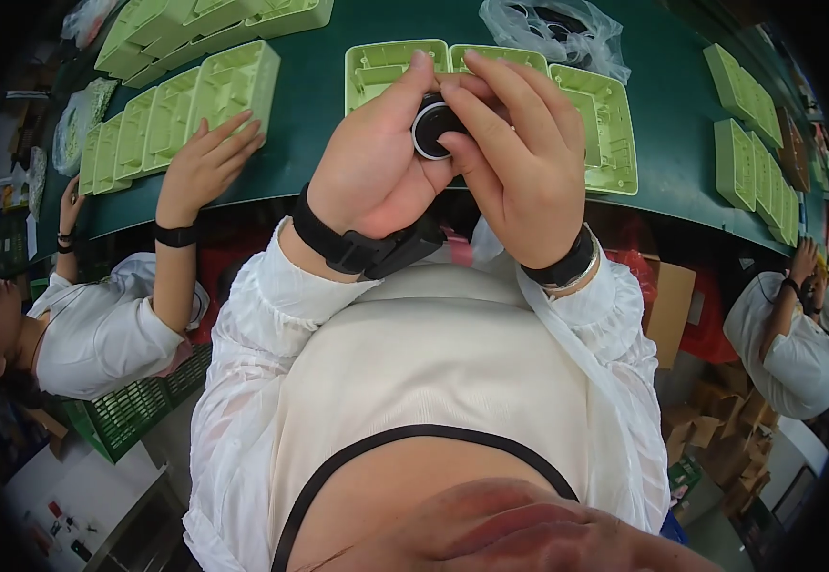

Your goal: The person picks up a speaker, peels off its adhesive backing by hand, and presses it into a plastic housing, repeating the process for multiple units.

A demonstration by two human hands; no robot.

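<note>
Between my two hands is a round black disc with a pale rim [436, 128], held above the near edge of the table. My left hand [371, 157] is turned palm up and curls round the disc from the left. From the right, my right hand [526, 153] grips it, thumb and fingers at its edge. Fingers cover part of the disc, so its exact kind cannot be made out. Just beyond my hands lie light green plastic housings [614, 129], open side up in a row, partly hidden by my fingers.
A clear plastic bag [562, 38] with dark round parts lies behind the housings. More green housings stand in rows at the left [233, 91] and right [736, 167] of the green table [667, 162]. A co-worker's hand [206, 162] touches the left row; another person works far right.
</note>
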